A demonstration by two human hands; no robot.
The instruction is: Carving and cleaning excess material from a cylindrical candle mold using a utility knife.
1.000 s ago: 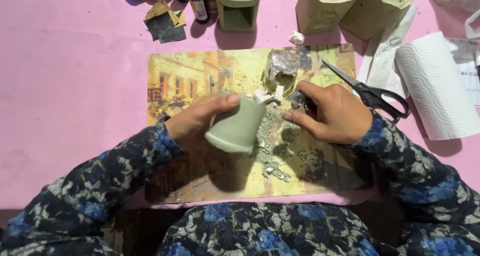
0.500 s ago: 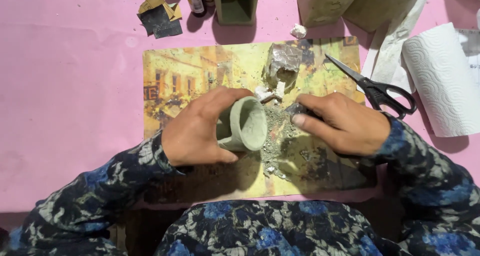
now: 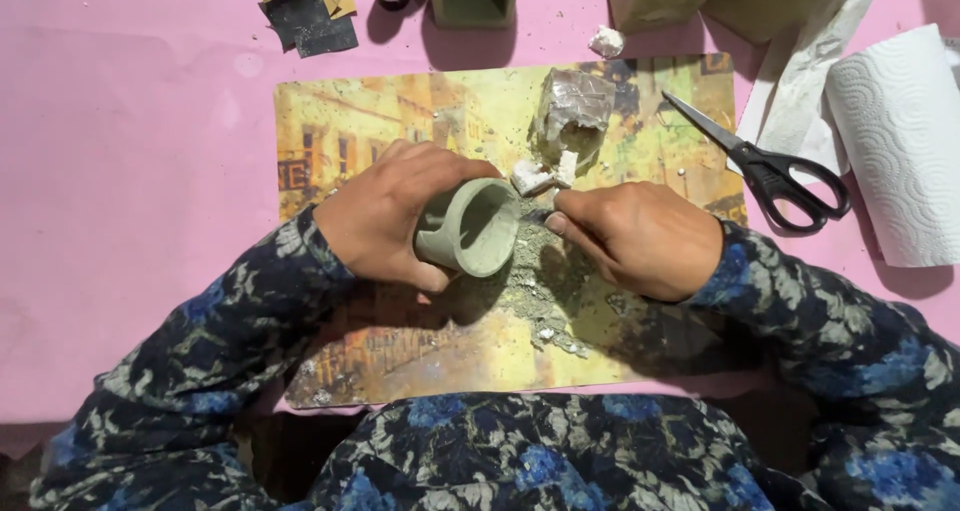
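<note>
At the centre of the frame, over the picture mat (image 3: 350, 121), our left hand (image 3: 385, 216) clamps the green clay cup (image 3: 470, 228) while our right hand (image 3: 640, 239), fingers pinched together, seems to be scraping its rim, which calls for gentle pressure.

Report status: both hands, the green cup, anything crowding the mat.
Left hand grip closed on green cup, mouth tipped right. Right hand pinched at the rim; tool not discernible. Green dust on mat; scissors right, apart.
</note>
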